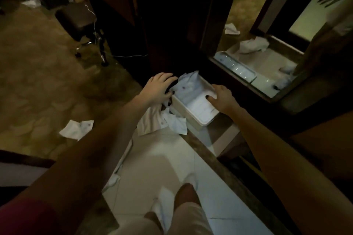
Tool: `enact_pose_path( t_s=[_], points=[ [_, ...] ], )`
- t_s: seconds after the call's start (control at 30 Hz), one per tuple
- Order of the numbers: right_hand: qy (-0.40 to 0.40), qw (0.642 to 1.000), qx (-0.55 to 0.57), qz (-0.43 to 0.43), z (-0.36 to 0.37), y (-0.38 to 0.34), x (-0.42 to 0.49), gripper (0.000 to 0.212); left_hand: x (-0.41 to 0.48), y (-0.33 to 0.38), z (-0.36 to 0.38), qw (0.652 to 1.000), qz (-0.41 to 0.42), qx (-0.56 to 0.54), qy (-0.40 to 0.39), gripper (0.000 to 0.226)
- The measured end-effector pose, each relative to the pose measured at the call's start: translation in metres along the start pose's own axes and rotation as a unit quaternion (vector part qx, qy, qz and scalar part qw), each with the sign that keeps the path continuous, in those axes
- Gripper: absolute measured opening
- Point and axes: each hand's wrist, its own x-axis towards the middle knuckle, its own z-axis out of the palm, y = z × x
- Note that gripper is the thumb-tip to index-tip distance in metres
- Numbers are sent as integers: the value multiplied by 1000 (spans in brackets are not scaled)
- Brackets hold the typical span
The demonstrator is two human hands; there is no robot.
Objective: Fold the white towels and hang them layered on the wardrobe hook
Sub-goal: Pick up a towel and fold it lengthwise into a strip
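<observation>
From the head camera, both hands reach down to a white rectangular plastic box (193,114) on the floor, against a dark wooden cabinet front (172,25). Crumpled white towels (191,89) fill the box.

The left hand (160,87) lies with its fingers spread on the towel edge at the box's far left corner; whether it pinches the cloth, I cannot tell. The right hand (222,99) appears to curl round the right rim, thumb inside.

**Risks:**
- Lifting by one rim could tip the box and spill the towels.
- The room is dim, so edges may be misjudged and the folds come out uneven.
- A loose white cloth (168,122) beside the box lies close to the person's feet and could be stepped on.

**Surroundings:**
- Another white cloth (76,129) lies apart on the brown patterned carpet (38,72).
- A dark padded stool (76,19) with a trailing white cable (129,56) stands further off.
- A tall framed mirror (248,5) is on the right.
- No hook is in view, so the hanging place must still be found.
</observation>
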Motion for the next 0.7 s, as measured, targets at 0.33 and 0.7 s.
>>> enact_pose_path(
  t_s=[0.33,0.7],
  points=[
    [-44,997,55,43,72,82,186,63,176,-75,113,993,-79,-76,-50,54],
    [-82,993,71,42,201,194,437,51,364,-149,352,980,-90,-81,-159,53]
  ],
)
